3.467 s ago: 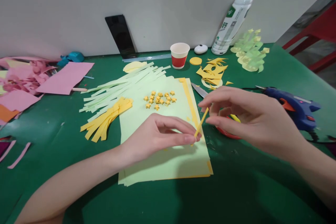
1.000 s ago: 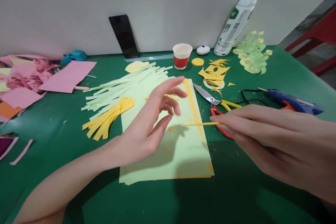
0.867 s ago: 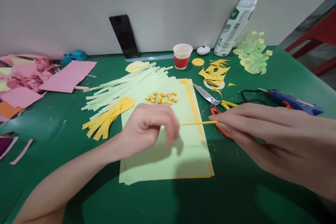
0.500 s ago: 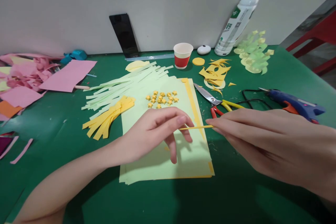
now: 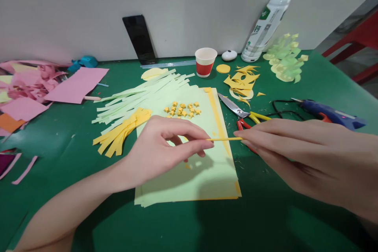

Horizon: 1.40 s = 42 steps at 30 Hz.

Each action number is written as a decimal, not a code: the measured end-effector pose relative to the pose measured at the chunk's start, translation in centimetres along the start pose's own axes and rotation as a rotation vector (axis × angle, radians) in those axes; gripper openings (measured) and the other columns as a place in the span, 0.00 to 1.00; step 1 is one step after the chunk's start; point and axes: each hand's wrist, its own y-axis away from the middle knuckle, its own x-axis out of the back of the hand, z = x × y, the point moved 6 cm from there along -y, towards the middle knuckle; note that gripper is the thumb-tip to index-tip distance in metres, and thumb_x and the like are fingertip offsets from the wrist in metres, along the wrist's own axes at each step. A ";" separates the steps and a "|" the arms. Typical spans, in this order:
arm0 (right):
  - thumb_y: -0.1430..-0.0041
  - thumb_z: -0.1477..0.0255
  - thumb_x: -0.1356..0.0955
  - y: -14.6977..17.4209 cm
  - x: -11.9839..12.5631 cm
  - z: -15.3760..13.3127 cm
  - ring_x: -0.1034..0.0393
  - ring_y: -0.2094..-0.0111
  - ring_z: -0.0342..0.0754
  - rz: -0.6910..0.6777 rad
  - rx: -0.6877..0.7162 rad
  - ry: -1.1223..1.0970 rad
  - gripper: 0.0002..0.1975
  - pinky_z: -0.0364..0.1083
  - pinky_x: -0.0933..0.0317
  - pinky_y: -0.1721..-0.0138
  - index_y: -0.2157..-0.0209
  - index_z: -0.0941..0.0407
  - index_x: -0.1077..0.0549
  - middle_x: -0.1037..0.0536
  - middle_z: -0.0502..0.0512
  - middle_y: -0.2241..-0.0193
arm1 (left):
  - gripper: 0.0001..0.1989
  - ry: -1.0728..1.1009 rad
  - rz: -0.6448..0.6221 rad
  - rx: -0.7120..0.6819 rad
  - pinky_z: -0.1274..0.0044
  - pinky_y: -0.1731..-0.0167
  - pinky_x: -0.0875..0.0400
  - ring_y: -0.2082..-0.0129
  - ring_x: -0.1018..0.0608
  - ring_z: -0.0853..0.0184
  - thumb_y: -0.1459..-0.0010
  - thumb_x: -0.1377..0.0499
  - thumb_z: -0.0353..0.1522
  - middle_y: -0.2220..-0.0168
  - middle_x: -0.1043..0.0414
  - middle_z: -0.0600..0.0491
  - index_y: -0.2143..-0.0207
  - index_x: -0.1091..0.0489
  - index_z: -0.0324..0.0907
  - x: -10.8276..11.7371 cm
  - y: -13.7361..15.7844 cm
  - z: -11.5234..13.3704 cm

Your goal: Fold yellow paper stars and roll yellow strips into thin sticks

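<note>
A narrow yellow paper strip (image 5: 226, 139), seen edge-on, stretches between my two hands above the pale green sheets (image 5: 189, 189). My left hand (image 5: 173, 139) pinches its left end between thumb and fingers. The other end is held in the fingertips of my right hand (image 5: 301, 157). Just beyond my left hand, several folded yellow paper stars (image 5: 184, 110) lie on the sheets. Left of them are a fan of yellow paper strips (image 5: 121, 134) and a bundle of pale green strips (image 5: 147, 94). Scissors (image 5: 236, 109) with red and yellow handles lie partly hidden behind my right hand.
Behind my right hand lies a blue glue gun (image 5: 327, 112) with a black cord. A paper cup (image 5: 206, 63), a leaning bottle (image 5: 267, 23) and a phone (image 5: 139, 39) stand along the wall. Yellow scraps (image 5: 242, 80) and pink paper (image 5: 78, 84) lie on the green table (image 5: 118, 220).
The fingers of my left hand, loose and spread before, have closed on the strip's left end. My right hand has shifted only slightly, still holding the other end.
</note>
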 end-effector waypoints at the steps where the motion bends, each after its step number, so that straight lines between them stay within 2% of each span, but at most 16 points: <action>1: 0.37 0.73 0.43 0.2 0.0 0.1 0.31 0.76 0.37 -0.004 -0.037 0.001 0.11 0.40 0.43 0.81 0.65 0.51 0.31 0.23 0.47 0.73 | 0.05 -0.025 0.030 -0.029 0.86 0.87 0.29 0.80 0.23 0.71 0.51 0.39 0.24 0.77 0.23 0.53 0.77 0.25 0.38 0.3 0.0 0.1; 5: 0.38 0.65 0.43 1.4 -0.1 0.7 0.29 0.71 0.41 -0.022 -0.196 0.001 0.14 0.40 0.40 0.78 0.64 0.48 0.27 0.23 0.50 0.72 | 0.04 -0.125 0.117 -0.124 0.87 0.85 0.29 0.79 0.23 0.72 0.52 0.37 0.24 0.75 0.22 0.55 0.76 0.24 0.41 1.0 0.1 0.6; 9: 0.39 0.62 0.42 1.8 0.1 0.9 0.29 0.70 0.43 -0.022 -0.246 -0.016 0.15 0.40 0.38 0.77 0.63 0.47 0.26 0.24 0.51 0.72 | 0.05 -0.169 0.147 -0.165 0.87 0.85 0.29 0.80 0.24 0.73 0.53 0.36 0.24 0.75 0.22 0.56 0.76 0.23 0.41 1.2 0.2 0.8; 13: 0.40 0.65 0.41 1.1 0.3 0.9 0.28 0.72 0.41 -0.018 -0.216 -0.024 0.12 0.39 0.39 0.79 0.65 0.47 0.26 0.23 0.48 0.72 | 0.05 -0.185 0.174 -0.197 0.86 0.85 0.29 0.79 0.23 0.73 0.54 0.36 0.24 0.74 0.22 0.57 0.76 0.23 0.43 1.4 0.4 0.9; 18: 0.40 0.73 0.40 0.3 1.0 0.8 0.29 0.76 0.38 0.069 -0.152 0.002 0.09 0.39 0.41 0.81 0.67 0.50 0.28 0.22 0.44 0.72 | 0.05 -0.182 0.186 -0.244 0.86 0.84 0.28 0.78 0.24 0.73 0.53 0.36 0.24 0.75 0.22 0.56 0.76 0.24 0.42 1.4 0.6 1.1; 24: 0.40 0.71 0.38 -0.2 0.7 0.4 0.28 0.74 0.38 0.013 -0.152 -0.021 0.06 0.39 0.44 0.85 0.65 0.50 0.30 0.22 0.42 0.70 | 0.05 -0.128 0.171 -0.248 0.85 0.84 0.29 0.78 0.24 0.72 0.52 0.38 0.24 0.77 0.23 0.54 0.77 0.26 0.40 1.3 0.6 1.3; 27: 0.40 0.72 0.38 -0.3 0.7 0.4 0.28 0.73 0.35 0.011 -0.147 -0.083 0.06 0.37 0.41 0.83 0.66 0.50 0.30 0.22 0.41 0.71 | 0.05 -0.097 0.171 -0.227 0.84 0.84 0.29 0.78 0.24 0.72 0.51 0.39 0.24 0.77 0.24 0.55 0.77 0.27 0.41 1.3 0.7 1.1; 30: 0.40 0.71 0.39 -0.5 0.9 0.5 0.28 0.74 0.34 0.013 -0.162 -0.105 0.07 0.36 0.39 0.82 0.67 0.50 0.29 0.22 0.39 0.73 | 0.05 -0.113 0.125 -0.205 0.85 0.84 0.30 0.77 0.24 0.72 0.49 0.41 0.25 0.77 0.25 0.54 0.77 0.29 0.39 1.0 0.7 1.0; 33: 0.38 0.70 0.40 -0.7 0.8 0.1 0.28 0.76 0.34 0.003 -0.119 -0.092 0.10 0.36 0.39 0.83 0.68 0.51 0.29 0.23 0.39 0.75 | 0.02 -0.188 0.064 -0.219 0.86 0.80 0.28 0.74 0.23 0.71 0.50 0.40 0.26 0.74 0.24 0.53 0.71 0.28 0.38 0.4 0.8 1.0; 36: 0.38 0.75 0.40 -0.9 0.7 -0.7 0.28 0.74 0.33 0.033 -0.051 -0.163 0.09 0.32 0.36 0.75 0.68 0.51 0.31 0.22 0.40 0.72 | 0.07 -0.229 0.016 -0.263 0.87 0.78 0.28 0.76 0.22 0.72 0.51 0.37 0.28 0.74 0.23 0.52 0.67 0.27 0.36 -0.3 0.9 1.3; 39: 0.38 0.76 0.41 -1.2 0.5 -1.3 0.29 0.75 0.33 0.041 -0.019 -0.191 0.09 0.29 0.37 0.73 0.69 0.53 0.31 0.22 0.42 0.74 | 0.02 -0.269 -0.063 -0.324 0.88 0.80 0.31 0.81 0.24 0.75 0.49 0.39 0.26 0.77 0.23 0.53 0.71 0.27 0.35 -1.2 0.9 1.7; 42: 0.38 0.76 0.41 -1.3 0.6 -1.6 0.29 0.76 0.34 0.052 -0.025 -0.177 0.11 0.29 0.37 0.74 0.70 0.53 0.30 0.23 0.44 0.76 | 0.04 -0.274 -0.086 -0.386 0.89 0.80 0.32 0.83 0.25 0.76 0.46 0.42 0.23 0.80 0.24 0.53 0.72 0.27 0.33 -1.5 1.1 2.2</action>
